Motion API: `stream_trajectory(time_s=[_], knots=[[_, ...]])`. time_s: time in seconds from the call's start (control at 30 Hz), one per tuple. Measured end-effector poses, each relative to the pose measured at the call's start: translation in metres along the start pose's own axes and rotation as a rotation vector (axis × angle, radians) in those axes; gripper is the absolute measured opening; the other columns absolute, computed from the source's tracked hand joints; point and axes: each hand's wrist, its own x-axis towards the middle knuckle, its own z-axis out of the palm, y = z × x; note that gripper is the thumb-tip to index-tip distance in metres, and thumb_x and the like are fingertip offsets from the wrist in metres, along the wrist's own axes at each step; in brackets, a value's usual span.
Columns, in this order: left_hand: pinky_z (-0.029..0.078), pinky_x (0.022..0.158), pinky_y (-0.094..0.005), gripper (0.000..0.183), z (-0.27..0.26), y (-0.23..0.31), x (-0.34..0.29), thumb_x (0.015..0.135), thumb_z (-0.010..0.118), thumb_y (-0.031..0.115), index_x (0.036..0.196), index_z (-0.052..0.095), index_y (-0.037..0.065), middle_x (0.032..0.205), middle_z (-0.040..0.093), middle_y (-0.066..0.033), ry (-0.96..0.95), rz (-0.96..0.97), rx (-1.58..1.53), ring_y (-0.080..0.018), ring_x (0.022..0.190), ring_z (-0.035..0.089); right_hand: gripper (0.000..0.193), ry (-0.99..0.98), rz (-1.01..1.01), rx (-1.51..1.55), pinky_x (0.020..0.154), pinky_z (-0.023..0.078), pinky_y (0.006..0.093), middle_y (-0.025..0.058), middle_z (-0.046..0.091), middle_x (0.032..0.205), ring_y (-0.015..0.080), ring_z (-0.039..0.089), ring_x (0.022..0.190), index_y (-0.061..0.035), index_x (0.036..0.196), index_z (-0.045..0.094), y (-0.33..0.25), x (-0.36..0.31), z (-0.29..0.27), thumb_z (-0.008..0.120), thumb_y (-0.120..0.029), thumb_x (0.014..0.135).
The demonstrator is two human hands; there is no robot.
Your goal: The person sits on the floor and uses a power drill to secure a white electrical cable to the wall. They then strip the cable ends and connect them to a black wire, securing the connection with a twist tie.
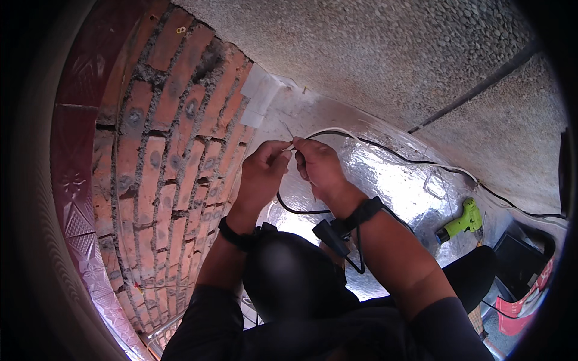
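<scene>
Both hands meet near the middle of the view, fingertips close together. My left hand (262, 175) pinches a thin wire end between thumb and forefinger. From the other side, my right hand (322, 167) grips the same spot, its fingers curled. A short thin strand sticks up past the fingertips. A white cable (345, 130) arcs away from the hands to the right, beside a black cable (385, 148). Another black length (299, 211) loops below my hands. The exact join between the fingers is hidden. Dark straps with small devices sit on both wrists.
A lime-green cordless drill (462, 222) lies at the right on a shiny silvery surface (385, 180). Farther right stand a dark open case (519, 262) and a red bag (522, 310). A brick wall (162, 156) rises at left, a pebbled wall (385, 54) at upper right.
</scene>
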Motion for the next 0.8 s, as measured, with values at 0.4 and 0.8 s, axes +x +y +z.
stream_trajectory(time_s=[0.4,0.8], knots=[[0.046,0.074,-0.0246,0.021,0.01,-0.011,0.023,0.094,0.056,0.018,0.097,0.062,-0.002,0.086,0.064,-0.0054,-0.138,-0.031,-0.382,-0.0097,0.08,0.056,0.027,-0.095,0.002,-0.145,0.041,0.027,0.0232,0.0001,0.05,0.061,0.0084,0.04,0.045,-0.0074,0.073,0.056,-0.009,-0.021,-0.009,0.06,-0.029,0.09],[0.039,0.062,-0.0199,0.015,0.011,0.001,0.019,0.094,0.058,0.018,0.093,0.061,0.003,0.076,0.06,-0.0003,-0.018,-0.066,-0.335,-0.0078,0.07,0.054,0.026,-0.17,0.064,-0.228,0.041,0.03,0.0223,0.0,0.051,0.063,0.0078,0.042,0.046,-0.0032,0.093,0.065,-0.017,-0.025,-0.018,0.057,-0.028,0.093]])
